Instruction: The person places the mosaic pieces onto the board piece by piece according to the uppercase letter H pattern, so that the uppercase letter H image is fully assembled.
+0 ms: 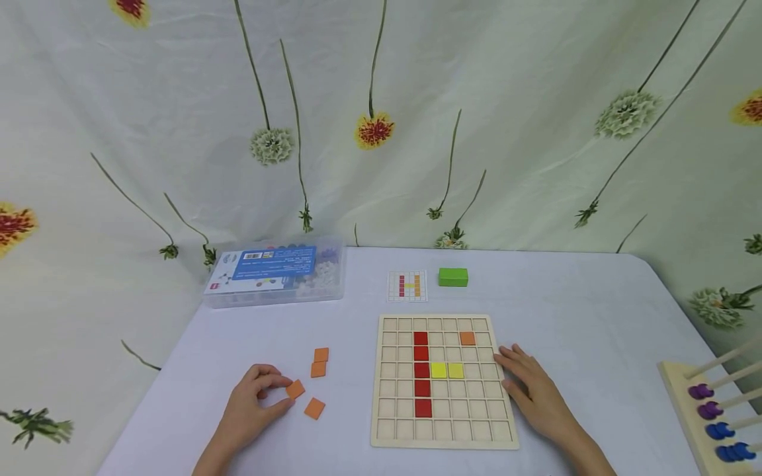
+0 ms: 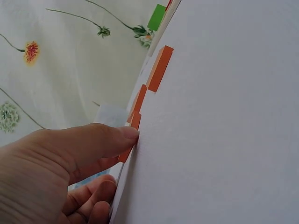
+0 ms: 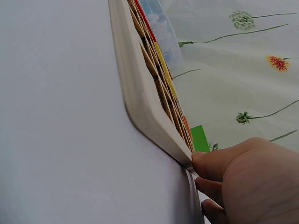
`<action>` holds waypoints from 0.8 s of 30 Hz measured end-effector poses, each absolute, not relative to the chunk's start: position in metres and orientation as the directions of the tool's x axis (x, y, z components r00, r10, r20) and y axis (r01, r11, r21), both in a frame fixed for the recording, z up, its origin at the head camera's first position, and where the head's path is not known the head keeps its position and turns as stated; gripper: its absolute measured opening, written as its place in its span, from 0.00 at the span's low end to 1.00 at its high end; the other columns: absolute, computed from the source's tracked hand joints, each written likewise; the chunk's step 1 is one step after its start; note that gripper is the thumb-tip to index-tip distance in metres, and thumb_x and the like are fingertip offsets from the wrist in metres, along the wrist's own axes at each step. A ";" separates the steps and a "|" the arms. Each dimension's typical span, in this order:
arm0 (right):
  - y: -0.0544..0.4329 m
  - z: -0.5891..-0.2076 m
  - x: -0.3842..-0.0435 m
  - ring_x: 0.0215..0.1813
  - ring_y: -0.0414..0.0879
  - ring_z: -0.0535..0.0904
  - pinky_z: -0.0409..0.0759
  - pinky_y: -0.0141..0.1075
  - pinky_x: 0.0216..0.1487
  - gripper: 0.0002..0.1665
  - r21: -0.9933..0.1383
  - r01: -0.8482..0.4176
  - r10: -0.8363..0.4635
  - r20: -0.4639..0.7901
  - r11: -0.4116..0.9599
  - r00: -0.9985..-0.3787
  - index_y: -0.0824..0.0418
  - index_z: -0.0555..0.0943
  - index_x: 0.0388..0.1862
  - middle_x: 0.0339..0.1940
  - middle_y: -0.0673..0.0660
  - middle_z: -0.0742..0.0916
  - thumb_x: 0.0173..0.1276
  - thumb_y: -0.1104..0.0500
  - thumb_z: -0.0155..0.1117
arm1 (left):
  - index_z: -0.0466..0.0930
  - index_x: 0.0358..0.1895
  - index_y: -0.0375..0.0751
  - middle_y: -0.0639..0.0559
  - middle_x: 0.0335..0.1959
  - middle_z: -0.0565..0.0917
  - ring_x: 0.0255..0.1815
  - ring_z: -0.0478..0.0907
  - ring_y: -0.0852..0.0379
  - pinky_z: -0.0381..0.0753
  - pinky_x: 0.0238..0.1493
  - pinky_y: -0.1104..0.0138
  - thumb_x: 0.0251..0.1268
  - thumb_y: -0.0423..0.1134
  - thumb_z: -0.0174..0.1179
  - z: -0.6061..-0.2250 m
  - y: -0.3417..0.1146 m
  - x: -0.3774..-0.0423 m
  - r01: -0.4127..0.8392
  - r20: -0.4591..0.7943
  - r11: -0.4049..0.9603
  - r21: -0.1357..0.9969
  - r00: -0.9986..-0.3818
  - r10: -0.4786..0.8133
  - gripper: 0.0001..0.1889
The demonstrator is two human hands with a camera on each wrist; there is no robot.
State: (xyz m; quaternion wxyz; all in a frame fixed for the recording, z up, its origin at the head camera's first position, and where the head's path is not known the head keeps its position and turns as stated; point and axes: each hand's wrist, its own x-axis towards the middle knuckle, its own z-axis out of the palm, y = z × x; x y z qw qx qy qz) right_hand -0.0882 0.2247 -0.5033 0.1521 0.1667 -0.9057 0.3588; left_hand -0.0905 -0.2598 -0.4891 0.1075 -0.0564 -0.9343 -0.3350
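Between thumb and fingers, my left hand [image 1: 253, 406] pinches an orange square tile [image 1: 295, 389], low over the table. Three more orange tiles lie close by: one [image 1: 314, 408] just right of the hand and two [image 1: 319, 361] touching each other farther back. A wooden grid board [image 1: 445, 433] lies at the middle. It bears a column of red tiles [image 1: 421, 370], two yellow tiles [image 1: 446, 370] beside the column's middle, and one orange tile [image 1: 467, 338] at the upper right. My right hand [image 1: 536, 393] rests at the board's right edge, fingers extended, thumb against the rim in the right wrist view.
Behind the board lie a small pattern card [image 1: 407, 286] and a green block [image 1: 453, 277]. A clear plastic box [image 1: 274, 271] with a blue and white label stands at the back left. A wooden rack [image 1: 684, 403] with purple and blue beads stands at the right edge.
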 end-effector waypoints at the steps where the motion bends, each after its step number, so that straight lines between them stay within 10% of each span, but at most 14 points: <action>1: 0.225 -0.504 -0.088 0.77 0.28 0.52 0.37 0.14 0.70 0.24 -0.600 -0.410 -0.192 0.395 0.687 -0.898 0.60 0.78 0.61 0.65 0.63 0.79 0.65 0.65 0.64 | 0.87 0.33 0.50 0.58 0.42 0.77 0.40 0.70 0.67 0.74 0.37 0.73 0.41 0.34 0.78 -0.489 -0.260 -0.090 0.181 0.243 0.766 0.617 -0.969 0.033 0.13; 12: 0.225 -0.503 -0.088 0.75 0.22 0.49 0.37 0.14 0.70 0.24 -0.604 -0.414 -0.194 0.396 0.682 -0.897 0.61 0.78 0.61 0.65 0.63 0.79 0.65 0.65 0.64 | 0.85 0.35 0.46 0.61 0.34 0.80 0.32 0.72 0.68 0.73 0.35 0.76 0.41 0.26 0.74 -0.493 -0.259 -0.089 0.196 0.289 0.753 0.628 -0.957 0.009 0.16; 24: 0.225 -0.500 -0.088 0.74 0.55 0.63 0.37 0.14 0.70 0.24 -0.604 -0.393 -0.193 0.369 0.693 -0.909 0.61 0.78 0.61 0.66 0.63 0.79 0.66 0.64 0.64 | 0.84 0.39 0.44 0.61 0.29 0.81 0.30 0.74 0.67 0.76 0.35 0.75 0.44 0.26 0.72 -0.479 -0.249 -0.091 0.213 0.288 0.716 0.664 -0.957 0.017 0.16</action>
